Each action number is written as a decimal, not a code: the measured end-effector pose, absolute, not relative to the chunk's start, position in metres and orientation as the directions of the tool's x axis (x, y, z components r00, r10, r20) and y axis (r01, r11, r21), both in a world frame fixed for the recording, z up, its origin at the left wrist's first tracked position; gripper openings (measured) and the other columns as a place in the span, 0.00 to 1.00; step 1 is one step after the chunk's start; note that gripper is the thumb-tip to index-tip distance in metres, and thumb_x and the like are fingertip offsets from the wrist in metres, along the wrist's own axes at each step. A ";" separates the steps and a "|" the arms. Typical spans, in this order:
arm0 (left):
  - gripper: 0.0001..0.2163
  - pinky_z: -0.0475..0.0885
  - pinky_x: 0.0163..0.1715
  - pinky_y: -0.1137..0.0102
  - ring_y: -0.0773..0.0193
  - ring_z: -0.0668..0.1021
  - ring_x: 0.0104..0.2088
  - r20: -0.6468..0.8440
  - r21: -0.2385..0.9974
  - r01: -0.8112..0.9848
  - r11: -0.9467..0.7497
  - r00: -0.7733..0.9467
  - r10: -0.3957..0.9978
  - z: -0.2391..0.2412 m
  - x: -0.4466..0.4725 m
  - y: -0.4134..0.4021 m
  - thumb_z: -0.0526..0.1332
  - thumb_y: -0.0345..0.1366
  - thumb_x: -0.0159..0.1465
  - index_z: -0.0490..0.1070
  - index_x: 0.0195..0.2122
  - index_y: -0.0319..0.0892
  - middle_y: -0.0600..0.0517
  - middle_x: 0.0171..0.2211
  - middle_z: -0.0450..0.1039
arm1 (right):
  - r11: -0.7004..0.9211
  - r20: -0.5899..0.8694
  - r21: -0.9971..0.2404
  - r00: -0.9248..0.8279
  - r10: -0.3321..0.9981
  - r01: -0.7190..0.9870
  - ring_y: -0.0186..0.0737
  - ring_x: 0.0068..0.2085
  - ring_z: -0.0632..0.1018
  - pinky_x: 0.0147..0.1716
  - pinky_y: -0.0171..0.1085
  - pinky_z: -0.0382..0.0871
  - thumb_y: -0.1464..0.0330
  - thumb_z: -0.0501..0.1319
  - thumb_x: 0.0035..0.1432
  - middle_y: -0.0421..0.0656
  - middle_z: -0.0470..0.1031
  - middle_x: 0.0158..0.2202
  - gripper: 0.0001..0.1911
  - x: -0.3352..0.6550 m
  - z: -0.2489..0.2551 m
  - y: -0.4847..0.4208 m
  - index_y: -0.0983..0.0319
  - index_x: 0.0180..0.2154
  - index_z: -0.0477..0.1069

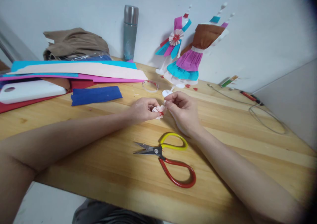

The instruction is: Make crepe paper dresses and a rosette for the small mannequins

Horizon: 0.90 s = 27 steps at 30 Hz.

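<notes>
My left hand [143, 110] is closed on a small pale pink pleated paper flower [157, 109], with a bit of red showing at its lower edge. Thumb and fingertips of my right hand [184, 111] are pinched together just right of the flower; what they hold, if anything, is too small to make out. Nearer to me lies a pair of scissors [156, 151] with its blades parted, one handle yellow and one red. A round white base [167, 93] stands just behind my right fingertips.
Two stands behind my hands carry a paper dress [189, 59] and a sash with a rosette [176, 37]. Leftward are a blue crepe strip [96, 95], stacked coloured paper [81, 68], a white plastic object [32, 91] and a flask [130, 32]. A cable [260, 120] lies at right.
</notes>
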<state>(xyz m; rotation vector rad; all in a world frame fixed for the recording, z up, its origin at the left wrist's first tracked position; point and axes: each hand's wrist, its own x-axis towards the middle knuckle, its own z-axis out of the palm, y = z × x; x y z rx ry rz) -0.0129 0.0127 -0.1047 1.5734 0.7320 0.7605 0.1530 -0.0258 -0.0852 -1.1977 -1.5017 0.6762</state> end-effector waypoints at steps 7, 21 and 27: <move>0.05 0.70 0.22 0.77 0.71 0.75 0.20 -0.034 0.999 -0.005 0.042 0.516 0.856 -0.101 -0.013 0.018 0.67 0.24 0.54 0.72 0.30 0.36 0.54 0.20 0.75 | 0.212 0.221 -0.964 0.044 0.974 0.159 0.35 0.24 0.66 0.26 0.37 0.60 0.64 0.62 0.51 0.36 0.68 0.23 0.05 0.163 -0.090 -0.017 0.58 0.30 0.72; 0.02 0.75 0.26 0.76 0.70 0.78 0.22 -0.102 0.986 -0.070 0.150 0.459 0.882 -0.093 -0.016 0.017 0.65 0.24 0.59 0.73 0.31 0.35 0.52 0.22 0.77 | 0.126 0.106 -0.982 -0.139 0.985 0.141 0.32 0.22 0.66 0.22 0.35 0.59 0.62 0.70 0.45 0.35 0.70 0.22 0.14 0.152 -0.096 -0.019 0.59 0.31 0.69; 0.03 0.75 0.26 0.75 0.69 0.79 0.23 -0.108 0.981 -0.089 0.170 0.474 0.874 -0.092 -0.017 0.018 0.65 0.25 0.57 0.74 0.33 0.34 0.51 0.23 0.78 | 0.077 0.071 -0.994 -0.076 0.995 0.076 0.31 0.21 0.66 0.22 0.35 0.59 0.64 0.70 0.44 0.35 0.71 0.22 0.13 0.154 -0.095 -0.019 0.59 0.31 0.71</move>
